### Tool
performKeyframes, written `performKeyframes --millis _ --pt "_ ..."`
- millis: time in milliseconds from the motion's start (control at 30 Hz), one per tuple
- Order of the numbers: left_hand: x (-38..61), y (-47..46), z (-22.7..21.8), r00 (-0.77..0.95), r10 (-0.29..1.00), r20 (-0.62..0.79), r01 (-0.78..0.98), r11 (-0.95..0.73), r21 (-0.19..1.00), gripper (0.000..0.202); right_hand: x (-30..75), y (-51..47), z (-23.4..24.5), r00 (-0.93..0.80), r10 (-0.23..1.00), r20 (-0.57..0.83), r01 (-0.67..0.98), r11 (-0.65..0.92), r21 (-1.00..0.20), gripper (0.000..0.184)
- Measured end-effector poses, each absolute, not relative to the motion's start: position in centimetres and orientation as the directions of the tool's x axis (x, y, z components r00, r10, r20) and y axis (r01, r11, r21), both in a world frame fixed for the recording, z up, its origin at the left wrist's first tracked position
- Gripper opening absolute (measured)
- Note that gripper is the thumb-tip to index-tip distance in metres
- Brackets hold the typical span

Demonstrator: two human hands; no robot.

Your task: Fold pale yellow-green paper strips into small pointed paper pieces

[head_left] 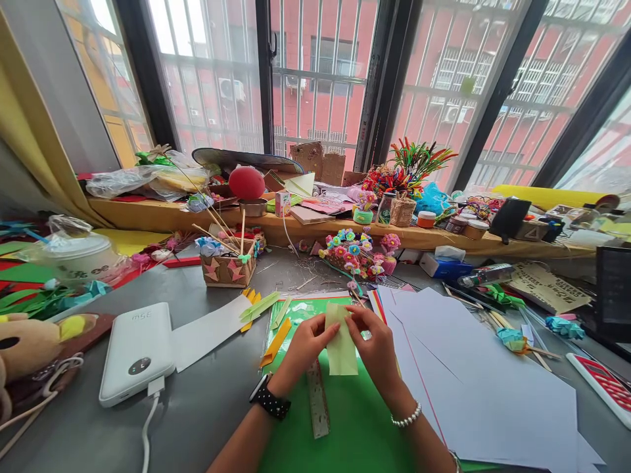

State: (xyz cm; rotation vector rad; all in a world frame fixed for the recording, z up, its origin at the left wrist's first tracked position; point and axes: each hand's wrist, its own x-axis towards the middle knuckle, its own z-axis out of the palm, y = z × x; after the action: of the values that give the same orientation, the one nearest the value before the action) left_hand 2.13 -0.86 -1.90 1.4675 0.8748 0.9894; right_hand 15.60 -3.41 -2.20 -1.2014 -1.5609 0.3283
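Note:
A pale yellow-green paper strip (342,351) is held upright between my two hands, above a green sheet (365,420). My left hand (306,341) pinches its left edge between thumb and fingers. At the upper right edge, my right hand (372,338) pinches the same strip with thumb and forefinger. Under my left wrist side lies a worn metal ruler (318,404) on the green sheet. Folded orange paper pieces (276,343) and light green folded strips (259,307) rest just left of my left hand.
On the left stand a white power bank (140,348) with a cable and a long white paper strip (210,334). White paper sheets (483,381) spread on the right, beside a red calculator (604,387). Behind are a cardboard box (229,270) with sticks and a bunch of craft flowers (355,253).

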Motion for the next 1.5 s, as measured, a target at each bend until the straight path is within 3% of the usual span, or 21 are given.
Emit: performKeyframes --millis 333,600,1100,1333,1500 --pt "2.0 -1.1 -1.4 0.299 0.945 0.137 0.042 -0.156 0.987 0.032 15.7 -3.3 -2.4 -0.02 0.696 0.717 0.561 0.602 -0.569 0.026" --pt "2.0 -1.1 -1.2 0.285 0.954 0.088 0.016 -0.097 0.995 0.036 15.5 -3.2 -2.8 -0.002 0.63 0.777 0.594 0.626 -0.506 0.023" --pt "1.9 -1.3 -1.0 0.266 0.959 0.096 0.019 -0.104 0.994 0.034 15.6 -3.2 -3.0 -0.08 0.608 0.79 0.64 0.639 -0.427 0.022" --pt "1.8 -1.3 -0.9 0.246 0.967 0.068 0.03 -0.078 0.997 0.036 15.3 -3.5 -2.2 -0.05 0.676 0.735 0.583 0.617 -0.529 0.021" --pt "1.8 -1.3 -0.8 0.267 0.961 0.072 0.05 -0.088 0.995 0.035 15.5 -3.4 -1.7 0.074 0.846 0.527 0.356 0.471 -0.807 0.019"
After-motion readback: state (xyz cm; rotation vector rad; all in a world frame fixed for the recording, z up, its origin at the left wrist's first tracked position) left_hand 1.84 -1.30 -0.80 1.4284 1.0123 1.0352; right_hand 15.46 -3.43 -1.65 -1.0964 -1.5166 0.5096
